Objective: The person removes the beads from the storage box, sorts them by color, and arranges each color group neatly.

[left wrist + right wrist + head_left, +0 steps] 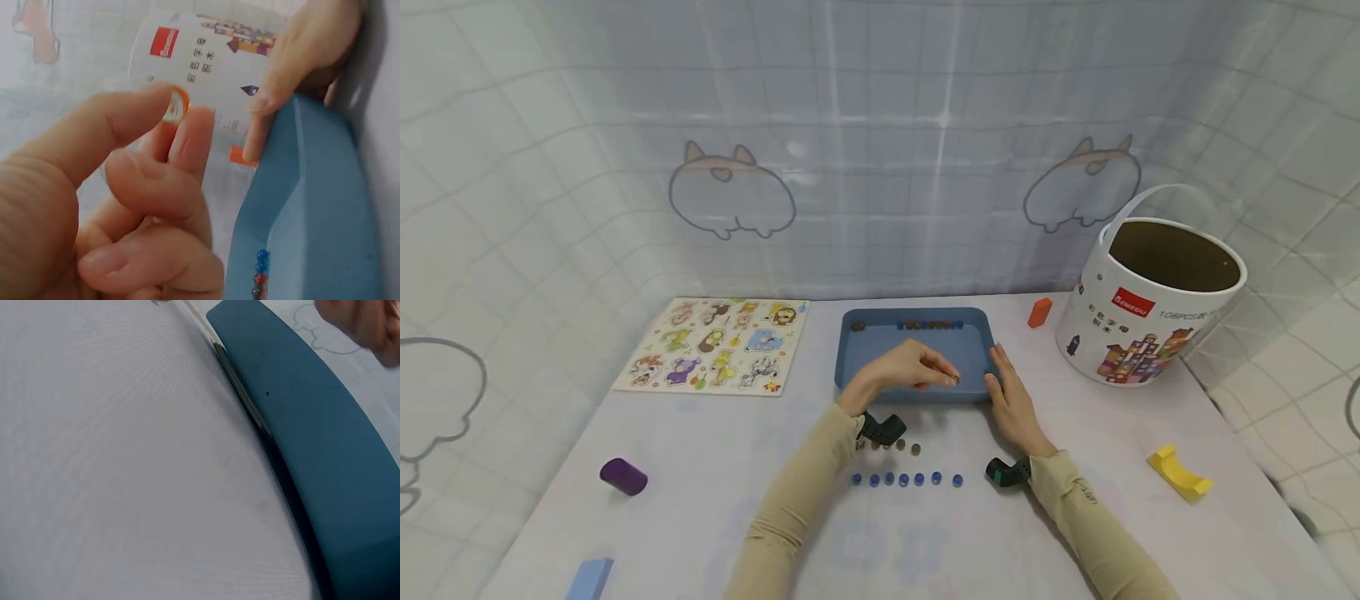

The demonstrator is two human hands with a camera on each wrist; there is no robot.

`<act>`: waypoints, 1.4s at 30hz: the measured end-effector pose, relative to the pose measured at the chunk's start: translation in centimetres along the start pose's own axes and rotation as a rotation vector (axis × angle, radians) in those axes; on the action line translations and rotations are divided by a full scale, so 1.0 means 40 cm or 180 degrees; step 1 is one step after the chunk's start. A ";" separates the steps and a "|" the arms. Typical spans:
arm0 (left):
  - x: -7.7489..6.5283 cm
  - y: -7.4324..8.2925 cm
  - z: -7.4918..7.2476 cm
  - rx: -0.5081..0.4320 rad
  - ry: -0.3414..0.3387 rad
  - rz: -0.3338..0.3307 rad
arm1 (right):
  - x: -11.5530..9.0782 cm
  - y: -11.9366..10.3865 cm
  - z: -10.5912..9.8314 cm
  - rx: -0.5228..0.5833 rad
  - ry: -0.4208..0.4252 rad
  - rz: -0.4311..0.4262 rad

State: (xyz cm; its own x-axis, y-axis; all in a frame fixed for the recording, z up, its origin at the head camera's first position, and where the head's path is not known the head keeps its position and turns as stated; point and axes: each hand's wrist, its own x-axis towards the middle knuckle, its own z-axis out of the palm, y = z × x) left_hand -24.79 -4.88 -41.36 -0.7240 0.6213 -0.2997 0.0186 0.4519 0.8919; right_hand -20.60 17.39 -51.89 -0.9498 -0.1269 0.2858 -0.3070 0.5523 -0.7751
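Here's the left hand, thumb and finger pinching an orange-edged marble over the right part of the blue tray! The right hand, fingers extended, touches the tray's right end; small marbles line the far side inside, blue marbles sit out front.

Worktop: tray at frame centre, inner bead row along its far side. Before tray: two outer bead rows. Puzzle board left; bucket right, block between. Cylinder lower left.
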 end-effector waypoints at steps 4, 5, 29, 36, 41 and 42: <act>-0.039 -0.030 0.016 0.0252 -0.0228 0.0147 | 0.002 -0.003 -0.002 0.0005 0.0020 0.0014; -0.046 -0.041 0.021 0.0299 -0.0281 0.0177 | 0.002 -0.003 -0.001 -0.0001 0.0021 0.0014; -0.084 -0.124 0.116 0.1059 0.0160 -0.0143 | -0.005 0.002 0.000 -0.0025 0.0039 -0.0046; -0.091 -0.102 0.125 0.1122 0.0196 -0.0102 | -0.006 0.003 0.003 -0.0026 0.0039 -0.0043; -0.080 -0.070 0.088 0.0810 0.0051 0.0077 | -0.004 0.000 0.000 -0.0027 0.0037 -0.0031; -0.074 -0.063 0.075 0.0693 0.0056 0.0097 | -0.004 0.000 -0.001 -0.0026 0.0036 -0.0031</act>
State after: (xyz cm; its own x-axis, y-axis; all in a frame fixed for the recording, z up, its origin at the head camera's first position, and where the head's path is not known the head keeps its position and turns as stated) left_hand -20.63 -5.94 -43.74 -0.7328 0.6263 -0.2661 0.1876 0.5619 0.8057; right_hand -20.46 17.44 -51.93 -0.9461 -0.1231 0.2997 -0.3157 0.5578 -0.7676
